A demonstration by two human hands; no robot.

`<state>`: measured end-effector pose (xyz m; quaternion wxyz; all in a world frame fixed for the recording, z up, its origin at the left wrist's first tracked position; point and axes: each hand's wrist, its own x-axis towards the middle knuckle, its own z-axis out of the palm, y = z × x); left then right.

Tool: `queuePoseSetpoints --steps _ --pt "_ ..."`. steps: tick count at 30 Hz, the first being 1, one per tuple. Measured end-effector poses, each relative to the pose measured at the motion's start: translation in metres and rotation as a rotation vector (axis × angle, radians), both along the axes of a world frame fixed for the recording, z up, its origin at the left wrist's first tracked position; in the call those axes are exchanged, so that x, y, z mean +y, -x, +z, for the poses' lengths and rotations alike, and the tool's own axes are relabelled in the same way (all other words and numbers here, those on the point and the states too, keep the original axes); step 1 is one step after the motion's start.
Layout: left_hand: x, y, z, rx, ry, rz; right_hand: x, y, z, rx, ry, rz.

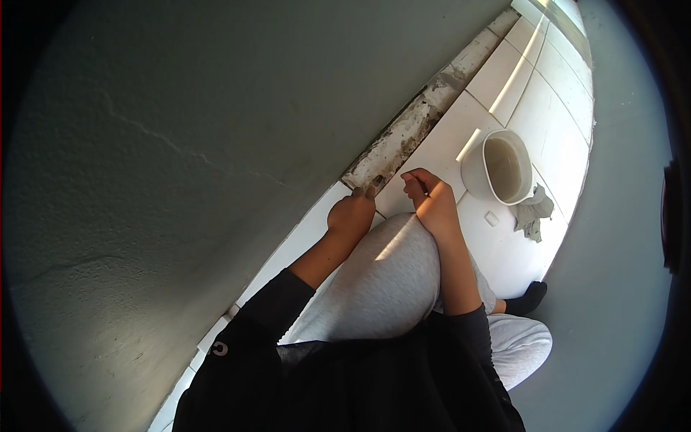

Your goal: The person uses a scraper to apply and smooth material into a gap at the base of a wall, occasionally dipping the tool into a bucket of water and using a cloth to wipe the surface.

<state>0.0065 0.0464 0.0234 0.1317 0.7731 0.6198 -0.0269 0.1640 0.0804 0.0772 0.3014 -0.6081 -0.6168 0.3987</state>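
Observation:
My left hand point(353, 216) is at the foot of the grey wall, by the near end of a bare, crumbly strip point(410, 133) where the skirting tile is absent. Its fingers are closed and point at the strip's end; whatever they grip, if anything, is hidden. A short way to the right, my right hand point(437, 205) hovers above my raised knee. Its fingers are curled in, with nothing visible in them. White skirting tiles point(338, 196) begin just beside my left hand.
On the white tiled floor point(475, 241) to the right stands a white bucket point(475, 171) with greyish contents. A crumpled grey rag point(531, 216) lies against it, near a small pale block point(491, 218). Grey walls point(180, 144) rise on both sides of this narrow floor.

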Motion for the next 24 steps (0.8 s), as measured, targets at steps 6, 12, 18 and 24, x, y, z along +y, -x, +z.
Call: queuePoseSetpoints --steps 6,12,18,24 --pt "-0.02 0.015 0.018 -0.009 0.119 -0.056 0.0 -0.006 0.001 0.053 0.085 -0.04" --pt "0.008 0.003 0.007 -0.02 0.032 -0.072 0.002 -0.002 0.003 0.041 0.082 0.029" --pt "-0.014 0.014 0.022 0.011 0.109 -0.125 0.002 -0.009 -0.002 0.114 0.117 -0.031" --pt "0.01 -0.003 0.004 -0.027 0.014 -0.098 0.003 -0.003 0.004 0.064 0.104 0.028"
